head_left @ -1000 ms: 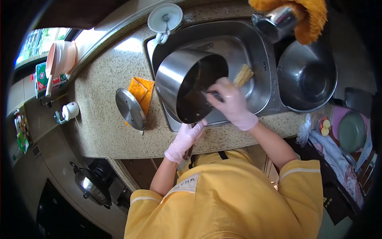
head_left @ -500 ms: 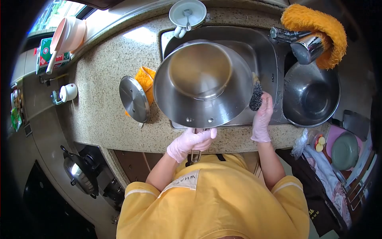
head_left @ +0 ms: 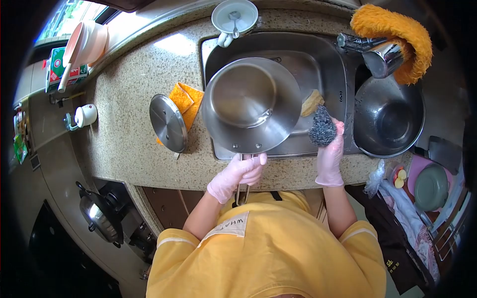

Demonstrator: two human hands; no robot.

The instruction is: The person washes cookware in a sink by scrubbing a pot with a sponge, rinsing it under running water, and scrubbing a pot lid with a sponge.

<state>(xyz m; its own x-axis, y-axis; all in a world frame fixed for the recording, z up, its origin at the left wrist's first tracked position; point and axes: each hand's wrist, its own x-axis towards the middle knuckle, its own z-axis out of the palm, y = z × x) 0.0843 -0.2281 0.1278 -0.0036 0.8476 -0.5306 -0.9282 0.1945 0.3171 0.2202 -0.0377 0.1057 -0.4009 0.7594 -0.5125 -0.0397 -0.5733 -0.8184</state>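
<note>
Stainless steel saucepan (head_left: 239,94) is up over the left part of the sink (head_left: 332,59), with its inside facing the head camera, so you can see right down to the shiny floor and the two rivets near the rim. Left hand (head_left: 237,174), gloved, has its fingers wrapped around the long handle (head_left: 242,191), thumb toward the pan end. Makes sense to me: handle pointing back at the body, probably an easy way to control the tilt, and any drips should land mostly in the basin.

Right hand (head_left: 330,156), also gloved, is gripping a steel wool scrubber (head_left: 323,127) just right of the pan, not touching it. Guessing it's held off to the side so the inside isn't blocked.

Right by the scrubber's top there's a tan sponge-like piece (head_left: 312,103) in the sink. Can't tell exactly what it's made of.

Over on the surface (head_left: 124,124) to the left, a round metal lid (head_left: 168,124) lies partly on an orange cloth (head_left: 191,111), maybe as a bit of padding or to catch water.
</note>
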